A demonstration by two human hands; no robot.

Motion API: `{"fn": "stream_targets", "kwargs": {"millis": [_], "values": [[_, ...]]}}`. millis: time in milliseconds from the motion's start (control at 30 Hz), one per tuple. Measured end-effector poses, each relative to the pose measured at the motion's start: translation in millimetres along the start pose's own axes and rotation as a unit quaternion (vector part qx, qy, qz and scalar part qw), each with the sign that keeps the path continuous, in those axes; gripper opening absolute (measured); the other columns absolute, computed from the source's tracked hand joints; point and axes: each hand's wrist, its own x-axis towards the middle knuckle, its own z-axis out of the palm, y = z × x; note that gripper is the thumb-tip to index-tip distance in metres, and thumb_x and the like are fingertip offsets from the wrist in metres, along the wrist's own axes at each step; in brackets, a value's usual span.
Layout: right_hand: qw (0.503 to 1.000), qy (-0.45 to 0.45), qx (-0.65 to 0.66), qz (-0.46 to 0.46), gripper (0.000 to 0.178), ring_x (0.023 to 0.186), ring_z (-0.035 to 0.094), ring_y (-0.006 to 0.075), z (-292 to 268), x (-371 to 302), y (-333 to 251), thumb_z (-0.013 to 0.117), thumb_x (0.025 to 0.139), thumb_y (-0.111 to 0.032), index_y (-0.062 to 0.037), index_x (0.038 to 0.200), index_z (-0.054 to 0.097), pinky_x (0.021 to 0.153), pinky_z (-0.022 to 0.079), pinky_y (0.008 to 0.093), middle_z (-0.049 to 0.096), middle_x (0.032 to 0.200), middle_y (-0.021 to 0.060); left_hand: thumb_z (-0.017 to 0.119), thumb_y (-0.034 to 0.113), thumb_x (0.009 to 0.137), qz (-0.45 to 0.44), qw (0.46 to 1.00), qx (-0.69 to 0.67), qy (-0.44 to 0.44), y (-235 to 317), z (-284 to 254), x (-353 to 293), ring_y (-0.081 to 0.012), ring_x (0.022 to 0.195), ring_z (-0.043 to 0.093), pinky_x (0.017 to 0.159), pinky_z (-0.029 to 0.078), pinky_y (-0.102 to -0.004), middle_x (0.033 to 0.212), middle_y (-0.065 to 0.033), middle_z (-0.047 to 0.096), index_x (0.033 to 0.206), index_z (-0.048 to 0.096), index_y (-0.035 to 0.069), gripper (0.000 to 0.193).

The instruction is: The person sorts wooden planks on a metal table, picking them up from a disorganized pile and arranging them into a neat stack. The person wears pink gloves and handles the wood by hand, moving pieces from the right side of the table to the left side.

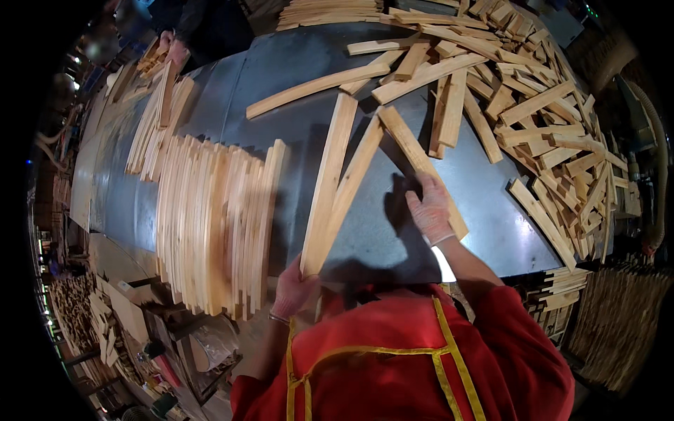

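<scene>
My left hand [293,289], in a thin glove, grips the near ends of two long pale wooden slats [330,179] that fan away from me over a grey metal table [281,70]. My right hand [430,209], also gloved, rests on a third slat [411,151] that lies diagonally on the table. To the left of the held slats lies a neat row of several slats [210,217] set side by side. I wear a red top with yellow apron straps.
A big loose heap of wooden slats [533,119] covers the table's right and far side. More sorted slats [151,126] lie at the far left. Another person's hand [172,45] works at the far end. Stacked wood stands on the floor left and right.
</scene>
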Motion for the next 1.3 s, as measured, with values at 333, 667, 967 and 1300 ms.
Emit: {"fn": "stream_targets", "kwargs": {"millis": [333,667,967,1300], "values": [[0.949,0.044,-0.261,0.172,0.094,0.145,0.044,0.0388,-53,24,110,0.084,0.076,-0.037,-0.0181,0.158,0.044,0.116,0.041,0.0528,0.046,0.16,0.0137,0.076,0.033,0.088,0.068,0.89,0.437,0.106,-23,12,17,-0.0421,0.089,0.073,0.08,0.058,-0.0539,0.104,-0.0218,0.073,0.145,0.049,0.006,0.068],[0.919,-0.131,-0.369,0.043,0.095,0.134,0.057,0.0403,-104,99,109,0.082,0.075,-0.03,-0.0172,0.16,0.042,0.111,0.05,0.0471,0.05,0.159,0.0159,0.076,0.032,0.086,-0.041,0.838,0.519,0.165,-26,-18,90,-0.0399,0.13,0.061,0.103,0.051,-0.0516,0.144,-0.016,0.062,0.144,0.058,0.011,0.064],[0.943,-0.329,-0.051,0.022,0.075,0.117,0.071,0.0312,-114,60,99,0.079,0.089,-0.05,-0.0026,0.144,0.06,0.103,0.055,0.042,0.073,0.126,0.0211,0.082,0.035,0.082,0.01,0.818,0.537,0.206,5,8,123,-0.0386,0.151,0.041,0.121,0.033,-0.0572,0.166,-0.0174,0.041,0.16,0.042,0.013,0.09],[0.779,0.128,0.613,0.011,0.037,0.087,0.066,0.0207,-298,251,103,0.049,0.109,-0.038,-0.0047,0.106,0.063,0.088,0.057,0.0362,0.069,0.093,0.008,0.081,0.025,0.081,0.238,0.858,0.441,0.111,178,115,250,-0.0382,0.138,0.052,0.11,0.044,-0.0527,0.146,-0.0167,0.056,0.145,0.056,0.009,0.07]]}}
